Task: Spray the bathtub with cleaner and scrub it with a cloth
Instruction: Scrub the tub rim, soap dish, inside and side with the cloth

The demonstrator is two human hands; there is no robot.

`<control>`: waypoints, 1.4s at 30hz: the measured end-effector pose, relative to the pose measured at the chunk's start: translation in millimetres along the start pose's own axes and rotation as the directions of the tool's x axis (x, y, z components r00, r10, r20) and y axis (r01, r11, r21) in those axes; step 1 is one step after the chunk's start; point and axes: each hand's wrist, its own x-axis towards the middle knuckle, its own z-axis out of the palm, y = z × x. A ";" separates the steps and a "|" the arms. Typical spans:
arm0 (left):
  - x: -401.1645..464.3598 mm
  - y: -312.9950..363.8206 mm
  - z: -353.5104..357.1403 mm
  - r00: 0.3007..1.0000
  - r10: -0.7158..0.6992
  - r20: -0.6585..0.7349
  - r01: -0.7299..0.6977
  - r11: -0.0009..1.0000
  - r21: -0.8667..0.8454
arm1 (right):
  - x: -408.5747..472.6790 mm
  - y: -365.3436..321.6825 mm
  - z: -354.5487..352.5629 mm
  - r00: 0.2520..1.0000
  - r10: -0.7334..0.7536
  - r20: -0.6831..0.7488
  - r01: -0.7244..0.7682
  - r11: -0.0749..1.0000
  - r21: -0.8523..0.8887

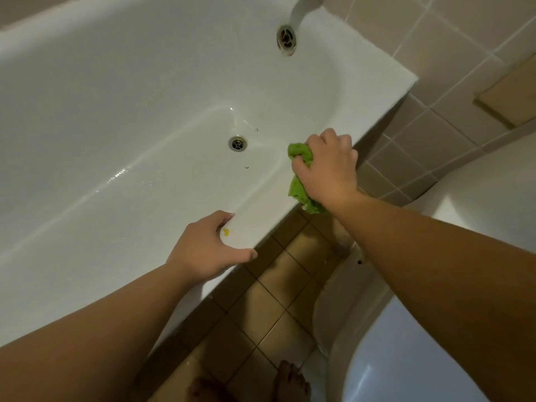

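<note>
Bathtub point(121, 91) scrubbing looks under way: your right hand point(326, 166) grips the green cloth point(298, 184) on the near rim, left hand point(203, 248) loosely spread beside. Next, sweep toward the drain point(237, 144).

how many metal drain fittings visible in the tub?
2. The floor drain sits in the bathtub bottom, left of the green cloth gripped by the right hand. The overflow drain is on the end wall beneath the spout. None appear hidden.

Glossy white bathtub point(121, 91), metal drain point(237, 143), crumpled green cloth point(298, 184), matt tiles point(452, 39).
</note>
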 end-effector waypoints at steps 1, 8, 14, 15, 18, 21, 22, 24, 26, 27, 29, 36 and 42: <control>-0.3 0.2 0.4 1.000 -0.006 -0.002 0.006 1.000 0.006 | -4.7 -7.2 -0.8 1.000 0.027 -0.015 -0.027 1.000 0.013; -15.4 -1.8 -2.9 0.998 -0.059 0.021 0.056 0.990 0.133 | -65.4 -2.8 6.7 0.910 -0.414 0.020 0.402 0.892 0.208; -22.8 -11.6 -5.3 0.996 -0.082 0.019 0.079 0.987 0.141 | 6.2 26.4 -0.5 0.984 0.176 -0.012 -0.174 0.980 0.095; -22.2 -11.8 -5.6 0.996 -0.082 0.023 0.078 0.987 0.141 | 1.1 14.7 -0.4 0.976 0.214 -0.029 -0.210 0.972 0.107; -21.6 -12.7 -6.2 0.995 -0.089 0.040 0.084 0.988 0.131 | -41.3 -12.4 5.4 0.998 0.053 -0.017 -0.049 0.985 0.167; -22.1 -12.9 -6.9 0.994 -0.103 0.043 0.097 0.987 0.124 | -70.6 -7.3 10.8 0.985 -0.169 -0.016 0.168 0.957 0.236; -22.2 -12.6 -6.7 0.994 -0.104 0.041 0.098 0.987 0.130 | -64.3 -0.9 12.2 0.987 -0.161 -0.027 0.162 0.955 0.248; -20.2 -12.0 -5.5 0.995 -0.093 0.037 0.087 0.986 0.142 | -39.3 9.7 13.8 0.999 -0.012 -0.046 0.023 0.968 0.249; -18.1 -12.0 -4.3 0.996 -0.082 0.033 0.077 0.986 0.146 | -12.7 14.6 9.9 0.985 0.164 -0.059 -0.144 0.955 0.258; -17.5 -12.4 -4.0 0.997 -0.075 0.032 0.070 0.987 0.147 | -5.8 13.3 7.9 0.976 0.210 -0.064 -0.187 0.948 0.258; -16.9 -13.3 -4.1 0.997 -0.072 0.023 0.068 0.987 0.142 | -12.2 2.2 5.7 0.981 0.190 -0.040 -0.174 0.953 0.249; -19.5 -10.4 -4.3 0.998 -0.068 -0.004 0.068 0.989 0.129 | -63.0 2.8 2.5 0.956 -0.291 0.045 0.270 0.927 0.260; -19.3 -9.9 -2.2 0.997 -0.064 -0.036 0.067 0.994 0.090 | 8.0 19.9 -6.0 0.985 0.174 0.012 -0.175 0.979 0.104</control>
